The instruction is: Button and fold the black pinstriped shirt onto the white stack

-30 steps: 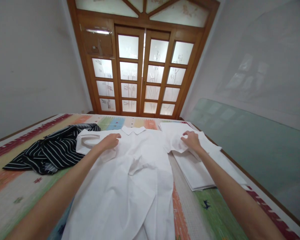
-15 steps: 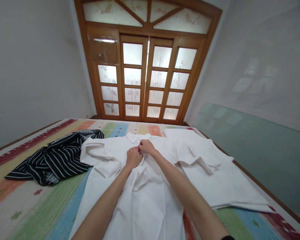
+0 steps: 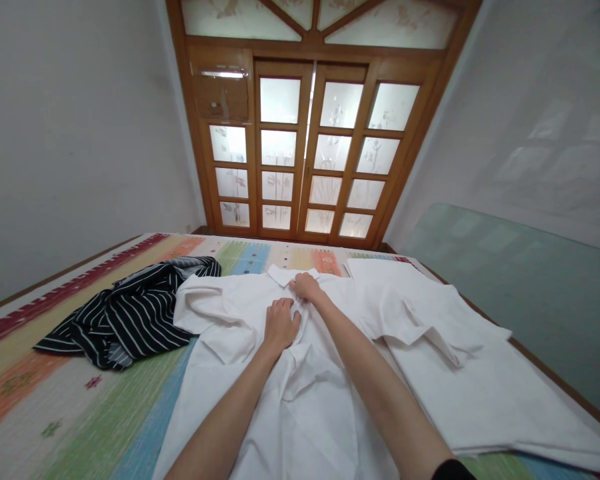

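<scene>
Across the striped cover before you, the white shirt lies spread, with its collar toward the door. Your right hand is at the front, just below the collar; its fingers are bent, but whether they pinch some cloth I cannot tell. Your left hand rests on the shirt a little lower, the fingers extended and the thumb apart from them. Both hands are near each other — not clasped together. On your left, one sleeve reaches the crumpled black cloth with light stripes. On your right, the other sleeve lies over the folded white cloth — beyond it stands a pale green panel near the wall.
</scene>
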`<state>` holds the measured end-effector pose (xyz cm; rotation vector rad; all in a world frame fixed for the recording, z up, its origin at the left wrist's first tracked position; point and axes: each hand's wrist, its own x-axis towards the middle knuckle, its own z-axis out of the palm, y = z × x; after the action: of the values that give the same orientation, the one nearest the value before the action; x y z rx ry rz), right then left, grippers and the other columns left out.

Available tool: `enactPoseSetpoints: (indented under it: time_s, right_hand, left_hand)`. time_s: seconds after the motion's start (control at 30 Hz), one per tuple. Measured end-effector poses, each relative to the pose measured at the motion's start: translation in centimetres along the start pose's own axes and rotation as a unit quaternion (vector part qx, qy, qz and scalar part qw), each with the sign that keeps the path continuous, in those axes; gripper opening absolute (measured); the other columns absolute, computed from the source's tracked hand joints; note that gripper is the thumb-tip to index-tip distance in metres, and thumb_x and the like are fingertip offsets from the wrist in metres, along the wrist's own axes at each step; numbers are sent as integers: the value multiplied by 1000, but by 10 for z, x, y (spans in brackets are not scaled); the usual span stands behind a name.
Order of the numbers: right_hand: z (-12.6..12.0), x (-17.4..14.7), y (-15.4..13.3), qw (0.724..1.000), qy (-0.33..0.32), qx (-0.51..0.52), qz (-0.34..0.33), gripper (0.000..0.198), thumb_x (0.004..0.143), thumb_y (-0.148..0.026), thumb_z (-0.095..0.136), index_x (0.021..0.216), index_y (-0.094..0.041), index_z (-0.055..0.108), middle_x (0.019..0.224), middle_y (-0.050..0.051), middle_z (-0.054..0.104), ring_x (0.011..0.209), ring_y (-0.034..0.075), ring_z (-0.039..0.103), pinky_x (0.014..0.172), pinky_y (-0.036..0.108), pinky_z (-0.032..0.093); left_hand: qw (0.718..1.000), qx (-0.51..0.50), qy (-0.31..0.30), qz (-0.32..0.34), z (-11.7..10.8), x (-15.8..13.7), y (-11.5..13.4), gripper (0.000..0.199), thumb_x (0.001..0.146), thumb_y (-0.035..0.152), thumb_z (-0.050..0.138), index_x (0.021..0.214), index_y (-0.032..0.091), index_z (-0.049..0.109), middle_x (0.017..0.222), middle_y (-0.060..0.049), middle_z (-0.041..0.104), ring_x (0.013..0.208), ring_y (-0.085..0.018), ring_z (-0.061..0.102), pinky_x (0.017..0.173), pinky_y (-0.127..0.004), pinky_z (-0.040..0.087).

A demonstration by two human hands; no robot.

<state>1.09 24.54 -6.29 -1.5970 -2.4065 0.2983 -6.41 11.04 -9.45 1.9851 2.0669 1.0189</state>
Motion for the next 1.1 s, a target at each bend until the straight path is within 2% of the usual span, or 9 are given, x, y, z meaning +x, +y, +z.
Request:
enactPoseSetpoints:
  time_s: [0.13,0.3,0.47,0.57,0.63,0.7,0.77,0.87,1.1]
  right_hand:
    - [2,-6,19,994,34,99,-3,25,84,-24,49,69,-13,66,78,13,71,78,19,65,67,24,42]
    - [12,-20,35,971,60,232,-26,29,84,-21,37,65,-17,58,60,1,64,52,10,56,54,20,41]
    - [19,-20,41,945,71,317,-39,25,79,-21,39,59,-18,55,54,-2,59,47,9,52,50,18,40]
    - [19,-19,41,921,69,384,-29,25,76,-22,41,55,-18,54,50,-2,56,44,9,48,47,18,38]
    - [18,-18,40,919,70,387,-16,25,74,-23,43,52,-18,54,48,-2,54,42,9,46,46,19,37]
    - [17,-18,38,928,84,363,-10,24,73,-23,45,52,-18,54,47,-2,54,43,10,48,48,19,37]
    - [17,-18,37,933,112,343,-12,20,72,-24,48,54,-18,55,52,-2,57,50,11,52,52,20,38]
    - [18,-17,36,934,138,329,-27,14,73,-24,51,61,-18,56,61,-1,62,60,12,56,59,20,40]
    - [19,-16,38,943,114,309,-37,19,76,-22,48,59,-17,56,61,0,63,61,12,55,62,21,40]
  left_hand:
    - [998,-47,25,-25,5,22,-9,25,88,21,46,107,16,62,102,-11,66,101,-25,57,92,-40,43]
    - [990,-111,49,65,18,56,-16,34,89,14,42,117,19,60,104,-9,60,96,-20,60,91,-34,48]
    - [994,-50,42,86,24,73,-17,43,90,14,41,131,23,50,125,-11,48,101,-20,60,82,-31,52]
    - [994,-34,22,105,23,78,-21,34,92,17,41,123,23,53,135,-10,45,108,-21,58,84,-33,51]
    - [994,-42,13,100,22,80,-23,24,92,18,42,111,21,57,126,-10,52,106,-21,58,86,-33,50]
    - [995,-53,12,83,22,81,-25,16,91,18,45,100,19,57,109,-9,60,100,-21,59,86,-34,49]
    - [995,-62,16,74,22,81,-26,11,88,16,47,93,19,57,97,-8,62,95,-21,60,85,-34,48]
    - [994,-73,18,85,21,81,-27,13,84,10,49,89,19,58,94,-7,63,93,-21,60,84,-34,47]
    - [991,-79,13,103,21,82,-26,13,82,11,50,86,19,60,91,-7,62,90,-21,60,85,-34,47]
